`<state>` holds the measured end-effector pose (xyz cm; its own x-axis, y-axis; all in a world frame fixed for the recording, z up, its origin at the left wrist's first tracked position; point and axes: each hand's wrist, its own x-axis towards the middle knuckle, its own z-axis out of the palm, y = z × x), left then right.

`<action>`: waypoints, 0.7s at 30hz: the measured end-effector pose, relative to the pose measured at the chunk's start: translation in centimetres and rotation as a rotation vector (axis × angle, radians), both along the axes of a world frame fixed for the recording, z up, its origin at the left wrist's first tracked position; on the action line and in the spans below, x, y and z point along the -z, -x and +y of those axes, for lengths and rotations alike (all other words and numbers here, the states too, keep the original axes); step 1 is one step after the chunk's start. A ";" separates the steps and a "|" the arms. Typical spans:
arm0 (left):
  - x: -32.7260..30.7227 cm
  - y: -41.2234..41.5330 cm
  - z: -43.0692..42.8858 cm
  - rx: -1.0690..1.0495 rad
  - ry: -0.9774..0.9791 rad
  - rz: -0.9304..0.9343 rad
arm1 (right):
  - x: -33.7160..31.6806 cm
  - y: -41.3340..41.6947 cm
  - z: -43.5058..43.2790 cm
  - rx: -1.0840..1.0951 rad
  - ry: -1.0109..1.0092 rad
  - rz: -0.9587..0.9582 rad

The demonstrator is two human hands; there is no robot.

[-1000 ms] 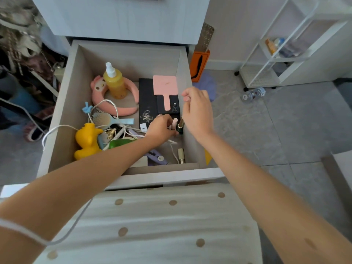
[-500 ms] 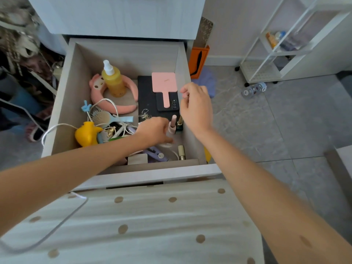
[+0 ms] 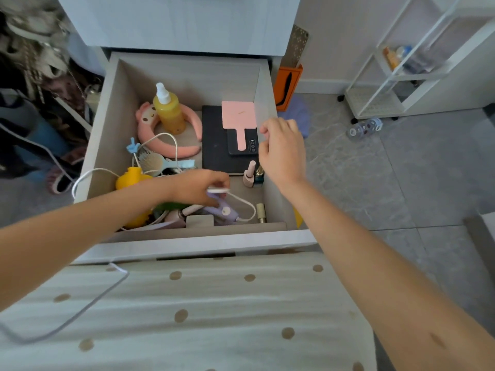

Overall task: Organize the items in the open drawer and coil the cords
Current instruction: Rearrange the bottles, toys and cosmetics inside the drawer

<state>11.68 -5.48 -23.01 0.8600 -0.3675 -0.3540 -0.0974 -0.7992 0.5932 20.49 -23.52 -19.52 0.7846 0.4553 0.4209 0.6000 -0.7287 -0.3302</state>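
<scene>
In the open drawer, near its front, a white cord is pinched in the left hand, whose fingers are closed on a small white piece at the cord's end, just above a lilac gadget. The right hand is held over the drawer's right wall, fingers loosely curled and clamped on nothing visible. The cord is judged light, limp and springy, likely to snag on the clutter; it is best gripped near the plug and looped, not tugged. A second cord is draped over the left wall.
</scene>
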 end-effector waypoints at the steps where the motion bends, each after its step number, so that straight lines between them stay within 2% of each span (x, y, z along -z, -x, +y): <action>1: -0.6 -0.2 0.3 0.004 0.028 0.078 | -0.1 0.0 0.0 -0.002 0.009 -0.003; 4: -1.7 -0.4 1.0 0.134 0.026 0.179 | -0.1 0.1 0.0 0.003 0.003 -0.016; 6: -2.4 -0.4 1.7 0.085 0.043 0.169 | -0.1 0.1 -0.1 0.008 -0.010 -0.026; 9: -4.3 0.0 3.6 -0.137 0.137 0.100 | -0.1 0.0 -0.1 0.000 0.003 -0.029; 11: -5.2 0.3 5.0 -0.397 0.298 0.015 | -0.1 0.1 -0.1 -0.008 0.022 -0.029; 13: -4.9 0.1 6.8 -0.691 0.373 -0.081 | -0.4 0.1 -0.1 -0.018 0.024 -0.021; 16: -3.4 -0.1 8.7 -0.905 0.325 -0.123 | -1.2 0.7 0.0 -0.145 0.082 -0.138; 18: -2.3 -0.1 9.0 -0.985 0.164 -0.175 | -1.7 2.1 1.1 -0.322 0.123 -0.185; 19: -1.7 -0.1 8.9 -1.024 0.108 -0.205 | -2.1 3.2 1.9 -0.415 0.160 -0.096; 21: -0.6 -0.4 8.9 -1.093 0.067 -0.208 | -2.7 5.5 3.8 -0.529 0.346 0.238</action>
<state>12.08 3.38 -22.43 0.7727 0.6107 -0.1733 0.5366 -0.4825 0.6923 14.95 -19.68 -16.80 0.4726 0.8809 0.0245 0.8446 -0.4448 -0.2979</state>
